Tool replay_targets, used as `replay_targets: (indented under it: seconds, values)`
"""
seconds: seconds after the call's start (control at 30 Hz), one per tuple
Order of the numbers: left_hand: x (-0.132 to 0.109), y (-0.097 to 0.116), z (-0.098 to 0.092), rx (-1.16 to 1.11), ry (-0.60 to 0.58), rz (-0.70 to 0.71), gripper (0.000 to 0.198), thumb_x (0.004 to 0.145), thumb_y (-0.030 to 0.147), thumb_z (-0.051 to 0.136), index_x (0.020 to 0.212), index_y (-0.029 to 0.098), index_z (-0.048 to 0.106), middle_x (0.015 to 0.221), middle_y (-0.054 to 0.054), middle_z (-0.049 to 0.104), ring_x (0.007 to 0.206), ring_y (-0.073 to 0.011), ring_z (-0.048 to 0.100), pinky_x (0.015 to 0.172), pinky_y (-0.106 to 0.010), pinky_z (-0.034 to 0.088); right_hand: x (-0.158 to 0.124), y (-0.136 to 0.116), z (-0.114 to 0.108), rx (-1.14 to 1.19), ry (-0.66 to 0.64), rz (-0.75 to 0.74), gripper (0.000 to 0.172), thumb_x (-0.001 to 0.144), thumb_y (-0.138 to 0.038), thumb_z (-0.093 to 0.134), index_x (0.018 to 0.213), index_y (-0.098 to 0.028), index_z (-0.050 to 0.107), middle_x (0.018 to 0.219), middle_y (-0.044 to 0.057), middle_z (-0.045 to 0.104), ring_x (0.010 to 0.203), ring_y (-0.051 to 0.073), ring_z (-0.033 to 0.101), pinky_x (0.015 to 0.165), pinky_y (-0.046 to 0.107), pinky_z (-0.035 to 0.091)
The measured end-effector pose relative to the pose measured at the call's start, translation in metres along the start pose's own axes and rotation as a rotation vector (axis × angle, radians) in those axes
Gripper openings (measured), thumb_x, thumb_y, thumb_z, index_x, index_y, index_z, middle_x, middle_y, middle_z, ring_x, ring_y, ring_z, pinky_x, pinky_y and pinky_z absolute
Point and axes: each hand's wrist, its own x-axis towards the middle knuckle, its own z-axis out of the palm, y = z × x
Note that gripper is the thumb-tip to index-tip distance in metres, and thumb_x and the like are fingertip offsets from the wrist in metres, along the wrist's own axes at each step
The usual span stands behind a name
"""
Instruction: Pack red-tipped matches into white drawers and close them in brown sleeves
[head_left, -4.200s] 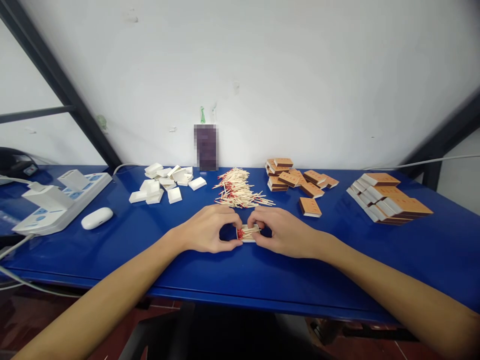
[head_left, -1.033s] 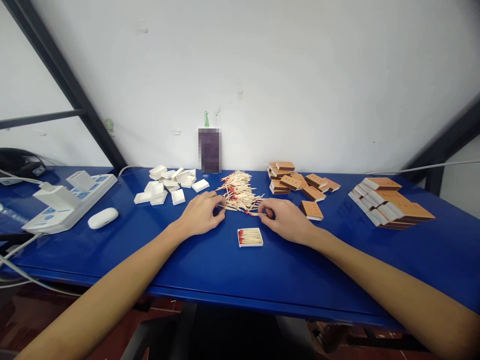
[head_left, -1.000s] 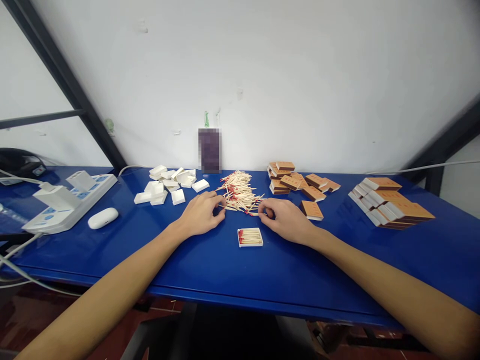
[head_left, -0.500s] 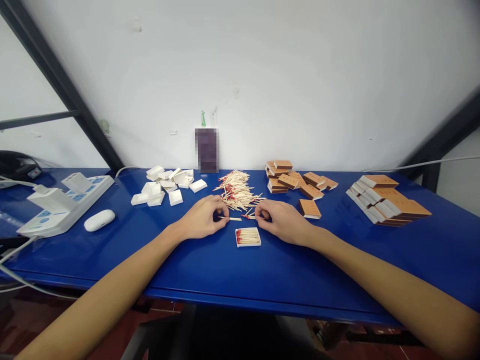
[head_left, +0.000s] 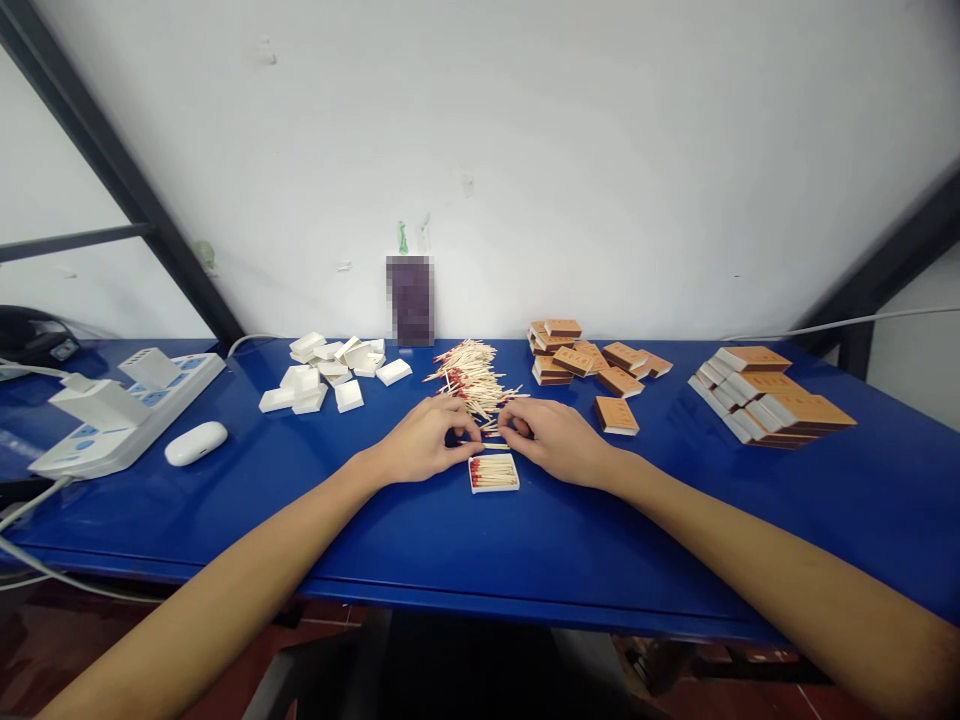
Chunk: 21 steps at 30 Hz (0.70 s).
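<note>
In front of the match pile (head_left: 472, 375), my left hand (head_left: 424, 440) is closed in a pinch on a match, which sticks out toward the right. My right hand (head_left: 559, 440) faces it, with thumb and fingertips drawn together around matches whose ends are partly hidden. The two sets of fingertips are close together, and a few loose matches lie between them and the pile. Just below the fingers sits a white matchbox tray (head_left: 495, 489), holding a layer of matches with red heads to the left.
Loose white trays (head_left: 349, 396) lie at the back left, near an earbud case (head_left: 196, 443) and a power strip (head_left: 112, 440). Orange matchbox sleeves (head_left: 619, 415) are heaped right of the pile. Stacked matchboxes (head_left: 802, 412) stand farther right. A wall rises behind the table.
My left hand has moved right, bringing its match toward my right hand. The right hand has shifted slightly left. The filled tray stays in place.
</note>
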Motion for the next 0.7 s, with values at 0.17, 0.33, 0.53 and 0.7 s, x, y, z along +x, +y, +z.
replay_targets:
  seconds: [0.17,0.33,0.53,0.7]
  values:
    - [0.003,0.001,0.003,0.022,0.016,0.029,0.018,0.091,0.036,0.063,0.091,0.021,0.073,0.082,-0.001,0.059,0.081,-0.0164,0.053,0.075,-0.030,0.038,0.003,-0.003,-0.001,0.060,-0.013,0.021,0.014,0.091,-0.024,0.052,0.079,-0.020,0.059,0.076,-0.001,0.060,0.066,0.012,0.050,0.060,0.026,0.031]
    - [0.001,0.003,-0.001,-0.014,0.071,0.034,0.026,0.098,0.034,0.051,0.095,0.020,0.073,0.079,-0.002,0.060,0.080,-0.0166,0.052,0.075,-0.030,0.040,0.003,-0.001,-0.003,0.149,0.015,0.049,0.013,0.090,-0.023,0.052,0.080,-0.020,0.060,0.067,-0.003,0.056,0.061,0.012,0.047,0.057,0.025,0.030]
    - [-0.009,-0.002,-0.012,0.075,0.045,0.023,0.017,0.090,0.022,0.055,0.097,0.021,0.070,0.088,-0.002,0.063,0.086,-0.0171,0.054,0.082,-0.032,0.040,0.001,0.005,-0.004,0.077,0.083,0.001,0.013,0.084,-0.015,0.054,0.073,-0.018,0.058,0.066,-0.002,0.054,0.060,0.012,0.046,0.058,0.026,0.033]
    - [-0.011,-0.002,-0.013,0.100,-0.029,0.022,0.013,0.088,0.029,0.060,0.092,0.020,0.069,0.087,-0.001,0.061,0.084,-0.0168,0.054,0.082,-0.032,0.039,0.002,0.008,-0.004,0.061,0.097,0.020,0.012,0.085,-0.016,0.054,0.075,-0.018,0.060,0.065,-0.001,0.053,0.060,0.012,0.047,0.059,0.026,0.034]
